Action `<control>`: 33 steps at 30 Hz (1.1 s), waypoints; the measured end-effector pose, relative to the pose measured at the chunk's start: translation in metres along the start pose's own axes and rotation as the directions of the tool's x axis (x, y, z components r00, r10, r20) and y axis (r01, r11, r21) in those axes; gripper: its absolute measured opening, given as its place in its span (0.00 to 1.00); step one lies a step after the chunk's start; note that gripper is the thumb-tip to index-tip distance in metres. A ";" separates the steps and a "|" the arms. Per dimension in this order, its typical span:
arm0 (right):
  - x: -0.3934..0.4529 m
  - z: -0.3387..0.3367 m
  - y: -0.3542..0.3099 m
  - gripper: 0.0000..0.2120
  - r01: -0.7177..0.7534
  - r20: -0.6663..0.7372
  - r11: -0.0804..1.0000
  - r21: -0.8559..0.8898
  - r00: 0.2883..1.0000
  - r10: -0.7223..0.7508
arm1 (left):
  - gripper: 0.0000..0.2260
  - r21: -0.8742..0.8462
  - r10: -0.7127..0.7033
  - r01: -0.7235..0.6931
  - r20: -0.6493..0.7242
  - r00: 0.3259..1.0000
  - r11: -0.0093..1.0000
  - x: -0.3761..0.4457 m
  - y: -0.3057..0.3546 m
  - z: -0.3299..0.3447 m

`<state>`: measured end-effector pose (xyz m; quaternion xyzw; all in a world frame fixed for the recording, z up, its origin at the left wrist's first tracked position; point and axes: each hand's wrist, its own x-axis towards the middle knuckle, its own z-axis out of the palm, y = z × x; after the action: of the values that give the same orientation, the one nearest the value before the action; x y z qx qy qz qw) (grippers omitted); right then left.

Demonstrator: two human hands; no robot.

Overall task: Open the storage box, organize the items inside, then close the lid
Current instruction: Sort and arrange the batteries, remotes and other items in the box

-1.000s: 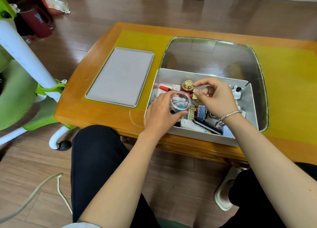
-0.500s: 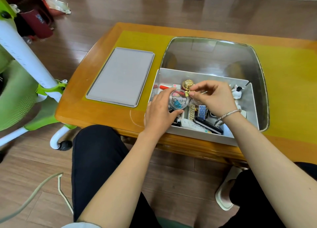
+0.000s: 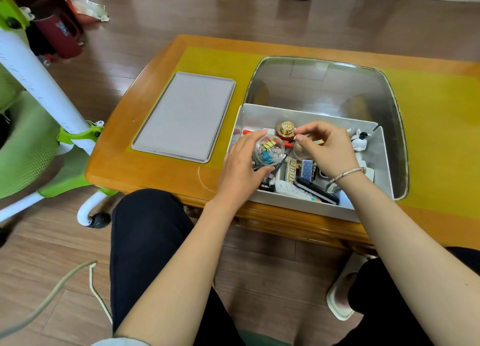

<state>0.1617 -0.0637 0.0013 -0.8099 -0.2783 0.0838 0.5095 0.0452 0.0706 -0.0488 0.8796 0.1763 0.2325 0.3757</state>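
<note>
Over the open storage box on the table, our left hand grips a clear jar of binder clips. Our right hand, just beside it to the right, pinches what looks like its clear lid. The box's grey lid lies flat, leftward, nearer our left hand.

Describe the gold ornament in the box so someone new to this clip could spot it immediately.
On the wooden table, find the open grey storage box right of its flat grey lid. Near the box's far wall, between the two hands, stands the gold ornament: a textured golden dome on a red base, the only shiny gold item there.
</note>
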 end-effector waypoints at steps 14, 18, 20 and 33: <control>0.019 0.061 0.024 0.08 0.121 0.354 0.910 -0.397 0.935 0.030 | 0.26 -0.370 -0.359 0.254 -0.247 0.900 0.893 -0.017 -0.053 -0.054; 0.037 0.084 0.024 0.15 0.243 0.397 0.788 -0.566 0.918 0.002 | 0.30 -0.360 -0.344 0.244 -0.246 0.906 0.901 -0.020 -0.061 -0.055; 0.045 0.092 0.024 0.15 0.296 0.446 0.725 -0.622 0.895 0.017 | 0.31 -0.330 -0.302 0.205 -0.279 0.912 0.922 -0.022 -0.065 -0.055; 0.043 0.088 0.010 0.05 0.185 0.340 0.936 -0.299 0.937 -0.076 | 0.32 -0.361 -0.345 0.236 -0.276 0.897 0.902 -0.024 -0.075 -0.042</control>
<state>0.1646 0.0242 -0.0423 -0.8377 -0.4217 0.1334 0.3204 -0.0073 0.1326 -0.0850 0.7184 0.3285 0.3436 0.5079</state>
